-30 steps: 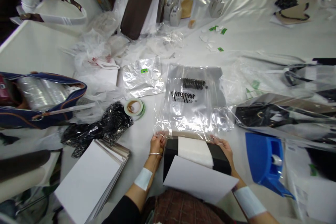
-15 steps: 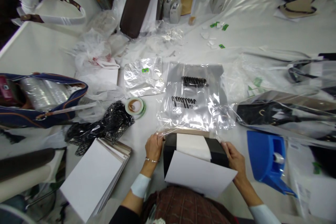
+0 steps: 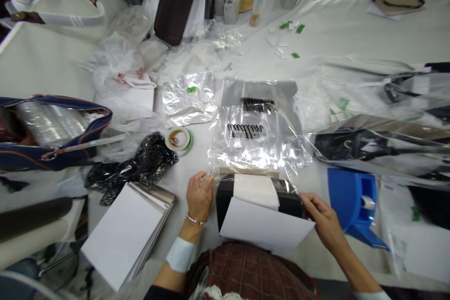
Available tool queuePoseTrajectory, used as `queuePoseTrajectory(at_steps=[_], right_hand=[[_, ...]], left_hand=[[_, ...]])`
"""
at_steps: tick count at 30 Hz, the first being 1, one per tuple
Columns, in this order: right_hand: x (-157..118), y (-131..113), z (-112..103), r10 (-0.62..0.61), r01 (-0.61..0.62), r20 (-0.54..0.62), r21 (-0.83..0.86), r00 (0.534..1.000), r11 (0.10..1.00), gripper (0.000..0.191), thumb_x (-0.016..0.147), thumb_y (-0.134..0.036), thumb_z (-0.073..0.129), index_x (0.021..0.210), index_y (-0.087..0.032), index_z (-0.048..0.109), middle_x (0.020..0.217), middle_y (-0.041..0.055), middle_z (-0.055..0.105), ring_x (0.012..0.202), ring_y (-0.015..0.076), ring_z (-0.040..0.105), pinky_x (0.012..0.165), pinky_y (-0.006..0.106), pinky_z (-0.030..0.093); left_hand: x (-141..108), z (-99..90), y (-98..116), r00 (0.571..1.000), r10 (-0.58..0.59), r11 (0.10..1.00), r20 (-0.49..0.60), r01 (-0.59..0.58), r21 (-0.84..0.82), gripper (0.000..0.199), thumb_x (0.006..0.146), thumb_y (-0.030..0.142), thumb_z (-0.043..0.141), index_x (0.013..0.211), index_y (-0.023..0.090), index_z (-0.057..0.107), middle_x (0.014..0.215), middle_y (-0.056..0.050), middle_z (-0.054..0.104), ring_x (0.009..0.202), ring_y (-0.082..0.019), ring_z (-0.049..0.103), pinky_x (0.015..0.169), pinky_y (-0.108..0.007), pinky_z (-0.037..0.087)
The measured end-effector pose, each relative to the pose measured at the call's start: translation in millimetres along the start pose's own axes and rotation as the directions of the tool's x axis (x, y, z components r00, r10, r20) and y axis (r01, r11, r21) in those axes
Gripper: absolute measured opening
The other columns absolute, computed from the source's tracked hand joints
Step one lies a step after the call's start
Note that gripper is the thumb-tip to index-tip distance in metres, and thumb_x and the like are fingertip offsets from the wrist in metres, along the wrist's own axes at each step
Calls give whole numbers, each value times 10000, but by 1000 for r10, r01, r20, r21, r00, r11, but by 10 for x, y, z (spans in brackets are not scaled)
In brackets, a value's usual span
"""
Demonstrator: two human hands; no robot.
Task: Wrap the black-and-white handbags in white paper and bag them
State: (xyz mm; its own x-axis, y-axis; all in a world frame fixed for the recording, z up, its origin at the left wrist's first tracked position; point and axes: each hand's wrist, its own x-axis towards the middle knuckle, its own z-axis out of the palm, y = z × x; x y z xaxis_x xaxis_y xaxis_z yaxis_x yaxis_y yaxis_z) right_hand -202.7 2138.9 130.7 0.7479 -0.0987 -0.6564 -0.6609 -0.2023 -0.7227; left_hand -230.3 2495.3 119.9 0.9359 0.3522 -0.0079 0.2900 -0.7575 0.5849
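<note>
Plastic bag (image 3: 260, 150) lay on table (image 3: 195, 159), mouth reaching over far edge of black object (image 3: 225, 201). Left hand (image 3: 199, 197) and right hand (image 3: 323, 218) had spread wider, fingers pinching mouth's sides; covering apparently barely begun.

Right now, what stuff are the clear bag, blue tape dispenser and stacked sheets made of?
Clear bag: probably thin, shiny plastic film; it's see-through and wrinkly, with glints. Blue tape dispenser: likely smooth plastic; evenly coloured. Stacked sheets: perhaps paper or card; matt, thin-edged.
</note>
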Motion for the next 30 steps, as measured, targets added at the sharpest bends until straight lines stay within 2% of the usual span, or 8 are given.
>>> queuePoseTrajectory(at_steps=[4, 7, 10, 12, 17, 25, 28, 30], right_hand=[[-89, -160, -110, 134, -202, 334, 180, 933, 963, 372, 655, -555, 793, 812, -242, 671, 758, 43, 682, 704, 227, 637, 679, 352, 535], [-123, -205, -242, 132, -243, 501, 162, 855, 957, 591, 525, -412, 876, 1070, -266, 701, 1066, 124, 728, 1027, 330, 666, 919, 484, 524], [-102, -167, -307, 106, -211, 520, 146, 847, 966, 742, 499, -344, 873, 1208, -286, 661, 1228, 136, 688, 1163, 338, 623, 1019, 516, 468], [-64, -147, -247, 88, -157, 449, 118, 889, 980, 774, 482, -337, 876, 1217, -270, 645, 1236, 136, 686, 1151, 338, 630, 1015, 503, 474], [40, -265, 137, 45, -42, 159, -23, 986, 999, 645, 465, -426, 859, 1031, -217, 630, 961, 91, 744, 906, 309, 679, 798, 413, 546], [142, -453, 452, -97, 57, -79, -403, 992, 913, 562, 495, -549, 835, 914, -228, 642, 789, 44, 721, 804, 303, 665, 732, 410, 512], [170, -456, 375, -75, 72, 1, -321, 997, 944, 616, 479, -535, 852, 970, -216, 661, 903, 74, 747, 913, 340, 671, 827, 459, 524], [167, -477, 254, -39, 81, 250, -159, 967, 984, 675, 512, -520, 852, 1080, -208, 664, 1066, 94, 743, 1047, 353, 654, 907, 468, 522]], left_hand=[[49, -196, 149, 969, 26, 973, 245, 32, -228, 267, 974, 333, 426, 987, 260, 682, 937, -57, 700, 899, -202, 639, 861, -328, 503], [133, -319, 227, 882, -27, 918, 471, 208, -337, 256, 955, 383, 443, 945, 242, 657, 899, -36, 672, 818, -183, 619, 747, -288, 515], [251, -409, 277, 783, -69, 847, 619, 374, -378, 271, 917, 445, 470, 874, 224, 621, 808, -14, 623, 779, -178, 588, 703, -274, 511], [310, -446, 299, 767, -42, 845, 640, 369, -387, 270, 896, 460, 494, 873, 217, 610, 790, -2, 606, 780, -172, 574, 742, -282, 508], [319, -429, 323, 788, 12, 867, 616, 299, -400, 374, 771, 502, 673, 989, 205, 610, 956, -41, 640, 919, -207, 618, 861, -346, 525], [143, -161, 407, 904, 2, 971, 427, 101, -218, 741, 557, 417, 889, 1193, 203, 574, 1110, -84, 574, 1086, -303, 562, 1022, -492, 465], [82, -17, 398, 946, -20, 976, 322, 89, -200, 670, 621, 374, 860, 1194, 210, 554, 1115, -67, 560, 1113, -295, 549, 1038, -497, 453], [63, 66, 348, 952, -47, 958, 304, 128, -255, 554, 704, 343, 802, 1182, 215, 552, 1134, -67, 568, 1124, -276, 557, 1040, -481, 455]])
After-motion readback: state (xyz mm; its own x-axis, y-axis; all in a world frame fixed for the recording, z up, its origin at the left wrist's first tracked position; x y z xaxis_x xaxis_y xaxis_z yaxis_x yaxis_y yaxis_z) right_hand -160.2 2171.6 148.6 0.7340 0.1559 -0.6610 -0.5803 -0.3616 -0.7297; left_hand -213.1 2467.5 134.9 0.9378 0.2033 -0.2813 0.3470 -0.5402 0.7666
